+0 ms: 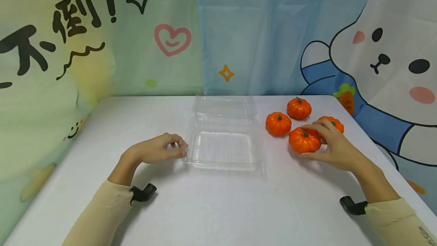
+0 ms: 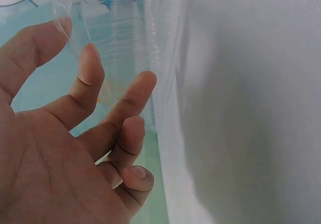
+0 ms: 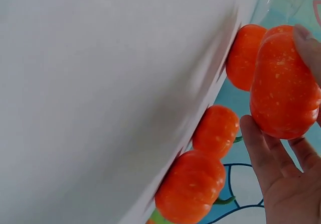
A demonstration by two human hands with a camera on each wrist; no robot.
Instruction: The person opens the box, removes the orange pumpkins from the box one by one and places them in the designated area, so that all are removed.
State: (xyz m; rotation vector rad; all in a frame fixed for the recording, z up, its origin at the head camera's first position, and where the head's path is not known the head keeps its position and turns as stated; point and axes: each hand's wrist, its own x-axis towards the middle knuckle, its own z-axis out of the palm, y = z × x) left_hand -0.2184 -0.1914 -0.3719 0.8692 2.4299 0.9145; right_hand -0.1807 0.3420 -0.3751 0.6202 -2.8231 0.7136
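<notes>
An open clear plastic clamshell box (image 1: 223, 147) lies mid-table, its lid (image 1: 225, 106) folded back toward the far edge. At the box's left side, my left hand (image 1: 160, 149) pinches the rim between thumb and forefinger; the other fingers are loosely bent, as the left wrist view shows. My right hand (image 1: 329, 143) grips a small orange pumpkin (image 1: 305, 141) with a green stem. The right wrist view shows this pumpkin (image 3: 283, 86) held off the table between thumb and fingers. Another pumpkin (image 1: 336, 124) sits partly hidden behind that hand.
Two more pumpkins stand right of the box: one nearer (image 1: 278, 124), one farther back (image 1: 299, 108). A white cloth covers the table (image 1: 225, 208). Behind it hangs a printed curtain (image 1: 256, 37). Black wrist mounts (image 1: 143, 193) stick out from both sleeves.
</notes>
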